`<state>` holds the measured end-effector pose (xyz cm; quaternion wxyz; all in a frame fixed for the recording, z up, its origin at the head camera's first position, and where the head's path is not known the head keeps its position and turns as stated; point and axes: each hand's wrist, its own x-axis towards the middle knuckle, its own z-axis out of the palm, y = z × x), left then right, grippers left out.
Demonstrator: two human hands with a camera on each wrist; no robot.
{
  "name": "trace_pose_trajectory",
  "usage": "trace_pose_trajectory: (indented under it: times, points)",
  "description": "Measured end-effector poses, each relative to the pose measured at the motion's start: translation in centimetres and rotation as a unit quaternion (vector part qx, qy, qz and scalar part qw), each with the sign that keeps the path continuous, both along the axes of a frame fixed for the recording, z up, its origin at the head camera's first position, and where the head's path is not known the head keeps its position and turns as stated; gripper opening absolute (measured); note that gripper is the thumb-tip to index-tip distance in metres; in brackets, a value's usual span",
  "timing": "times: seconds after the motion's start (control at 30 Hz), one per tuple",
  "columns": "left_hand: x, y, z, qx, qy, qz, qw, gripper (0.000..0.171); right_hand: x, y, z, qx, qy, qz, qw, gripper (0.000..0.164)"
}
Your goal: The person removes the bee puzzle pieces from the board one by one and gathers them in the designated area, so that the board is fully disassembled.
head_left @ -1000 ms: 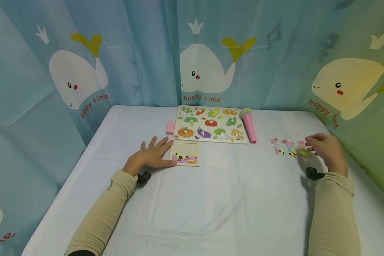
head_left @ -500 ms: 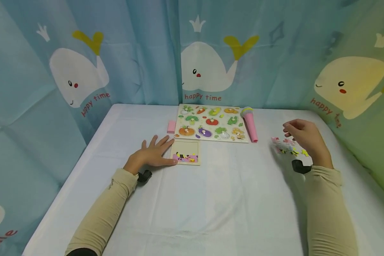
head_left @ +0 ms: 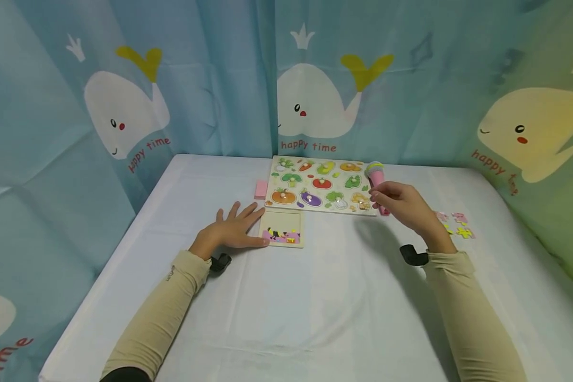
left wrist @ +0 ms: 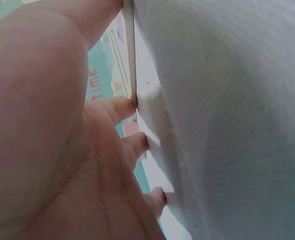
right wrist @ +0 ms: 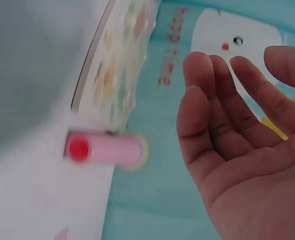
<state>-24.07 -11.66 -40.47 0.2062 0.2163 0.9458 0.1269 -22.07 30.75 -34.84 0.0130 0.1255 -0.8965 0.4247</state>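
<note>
My left hand [head_left: 231, 231] lies spread on the table, its thumb and index finger at the left edge of a small wooden puzzle tray [head_left: 283, 218]. A pink and yellow picture strip fills the tray's lower part; bare wood shows above it. My right hand [head_left: 406, 207] hovers with loosely bent fingers near a pink toy microphone [head_left: 376, 176], partly covering it. In the right wrist view a gap separates thumb and index finger, and no object shows in the hand. Several pink and yellow jigsaw pieces [head_left: 465, 233] lie behind the right wrist, some hidden.
A peg board with vegetable pictures [head_left: 322, 197] lies behind the tray, against the microphone. A pink block [head_left: 261, 189] sits left of the board. Blue whale-print curtains [head_left: 224, 79] stand along the table's [head_left: 277, 313] back and sides.
My right hand has moved left from the jigsaw pieces to the microphone, rising off the table. My left hand stays at the tray. The head view has shifted slightly.
</note>
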Motion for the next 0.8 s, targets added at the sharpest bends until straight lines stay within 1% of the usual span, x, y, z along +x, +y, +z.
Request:
trace_pose_trajectory:
  times: [0.07, 0.17, 0.33, 0.47, 0.6, 0.8]
  points:
    - [0.0, 0.1, 0.0, 0.0, -0.001, -0.001, 1.0, 0.1, 0.2, -0.6, 0.0, -0.019, -0.002, 0.019, 1.0, 0.032]
    - [0.0, 0.1, -0.1, 0.001, -0.002, 0.0, 1.0, 0.1, 0.3, -1.5, 0.1, -0.037, -0.006, 0.046, 0.998, 0.032]
    - [0.0, 0.0, -0.3, -0.006, 0.002, 0.004, 1.0, 0.1, -0.1, -2.9, 0.3, -0.073, -0.018, 0.093, 0.993, 0.034]
    - [0.0, -0.1, -0.3, -0.006, 0.003, 0.005, 1.0, 0.1, -0.5, -3.6, 0.4, -0.079, -0.023, 0.122, 0.989, 0.036]
    - [0.0, 0.0, -0.1, -0.004, 0.002, 0.003, 1.0, 0.1, -0.6, -4.1, 0.4, -0.073, -0.03, 0.136, 0.987, 0.041]
    - [0.0, 0.1, 0.0, -0.005, 0.0, 0.001, 1.0, 0.1, -0.6, -5.0, 0.3, -0.061, -0.032, 0.135, 0.988, 0.044]
